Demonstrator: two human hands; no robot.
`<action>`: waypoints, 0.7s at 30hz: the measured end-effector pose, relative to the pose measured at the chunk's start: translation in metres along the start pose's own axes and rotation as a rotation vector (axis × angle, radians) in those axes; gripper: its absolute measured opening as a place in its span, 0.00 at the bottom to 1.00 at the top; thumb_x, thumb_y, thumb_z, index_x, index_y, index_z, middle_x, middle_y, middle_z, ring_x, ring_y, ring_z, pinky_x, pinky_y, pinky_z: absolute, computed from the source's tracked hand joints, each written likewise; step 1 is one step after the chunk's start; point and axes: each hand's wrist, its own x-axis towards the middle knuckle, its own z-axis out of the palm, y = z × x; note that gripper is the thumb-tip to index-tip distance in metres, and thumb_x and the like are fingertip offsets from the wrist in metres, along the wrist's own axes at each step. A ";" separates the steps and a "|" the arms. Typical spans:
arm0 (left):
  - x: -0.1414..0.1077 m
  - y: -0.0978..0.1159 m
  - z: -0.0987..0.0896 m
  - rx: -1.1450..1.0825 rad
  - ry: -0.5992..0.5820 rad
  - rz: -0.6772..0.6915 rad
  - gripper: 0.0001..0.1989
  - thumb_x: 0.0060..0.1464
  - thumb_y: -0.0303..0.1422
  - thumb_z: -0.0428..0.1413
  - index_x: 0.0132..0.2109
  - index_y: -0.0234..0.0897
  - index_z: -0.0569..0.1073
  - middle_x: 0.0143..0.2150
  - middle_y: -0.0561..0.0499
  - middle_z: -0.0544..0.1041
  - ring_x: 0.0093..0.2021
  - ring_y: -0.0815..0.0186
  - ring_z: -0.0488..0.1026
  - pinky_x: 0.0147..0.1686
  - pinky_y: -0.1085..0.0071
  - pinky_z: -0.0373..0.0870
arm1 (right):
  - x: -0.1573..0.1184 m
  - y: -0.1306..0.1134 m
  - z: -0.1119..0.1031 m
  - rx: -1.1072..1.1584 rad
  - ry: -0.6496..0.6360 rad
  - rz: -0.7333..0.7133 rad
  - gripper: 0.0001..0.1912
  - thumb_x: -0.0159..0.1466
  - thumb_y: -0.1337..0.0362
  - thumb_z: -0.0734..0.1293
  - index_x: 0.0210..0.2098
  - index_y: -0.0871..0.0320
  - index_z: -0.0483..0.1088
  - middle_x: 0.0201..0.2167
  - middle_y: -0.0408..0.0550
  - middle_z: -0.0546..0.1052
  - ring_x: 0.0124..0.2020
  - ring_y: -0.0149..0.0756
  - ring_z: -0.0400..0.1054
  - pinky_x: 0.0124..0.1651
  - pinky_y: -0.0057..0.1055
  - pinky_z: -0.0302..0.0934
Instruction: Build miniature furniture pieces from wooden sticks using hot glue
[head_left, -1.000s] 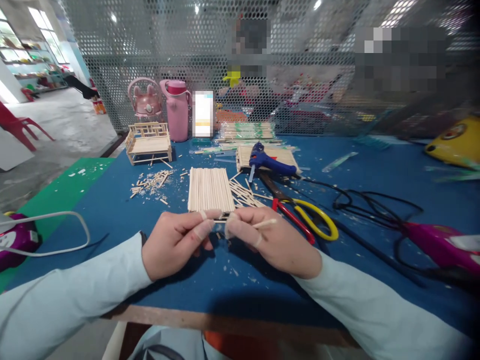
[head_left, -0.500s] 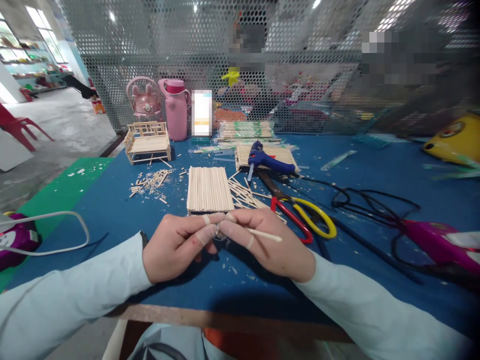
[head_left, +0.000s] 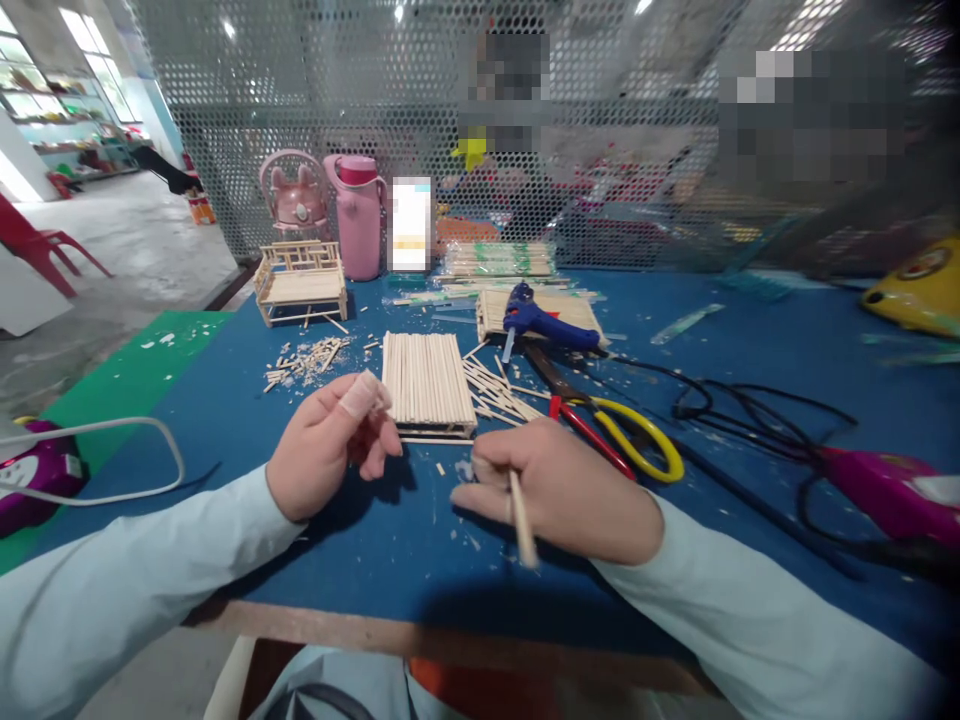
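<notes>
My right hand point(head_left: 562, 490) is closed round a thin wooden stick point(head_left: 523, 522), whose blurred end points down toward me. Its fingertips hover low over the blue tabletop. To the left, my left hand point(head_left: 330, 440) has its taped thumb pressed to the forefinger and the other fingers curled. Whatever may be in that pinch is too small to make out. Between and just beyond both hands lies a flat panel of wooden sticks point(head_left: 427, 380) on a low stick frame. Loose sticks point(head_left: 502, 390) are scattered at its right side, close to my right hand.
Scissors point(head_left: 637, 435) with red and yellow handles lie at right, below a blue glue gun point(head_left: 551, 322) resting on another stick piece. Black cables point(head_left: 720, 400) run rightward. A miniature stick bench point(head_left: 301, 285), a pink bottle point(head_left: 358, 220) and a lit phone point(head_left: 411, 225) stand behind.
My hands, which were together in front of the panel, have parted. The left has moved left and up; the right has gone lower, its stick swinging from sideways to downward.
</notes>
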 end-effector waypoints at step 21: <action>0.004 -0.001 -0.001 0.099 -0.263 -0.064 0.30 0.52 0.49 0.52 0.55 0.33 0.60 0.16 0.59 0.69 0.10 0.76 0.60 0.09 0.82 0.55 | 0.004 -0.005 0.005 0.537 0.198 0.043 0.09 0.55 0.60 0.66 0.28 0.57 0.60 0.17 0.33 0.54 0.17 0.22 0.46 0.20 0.23 0.46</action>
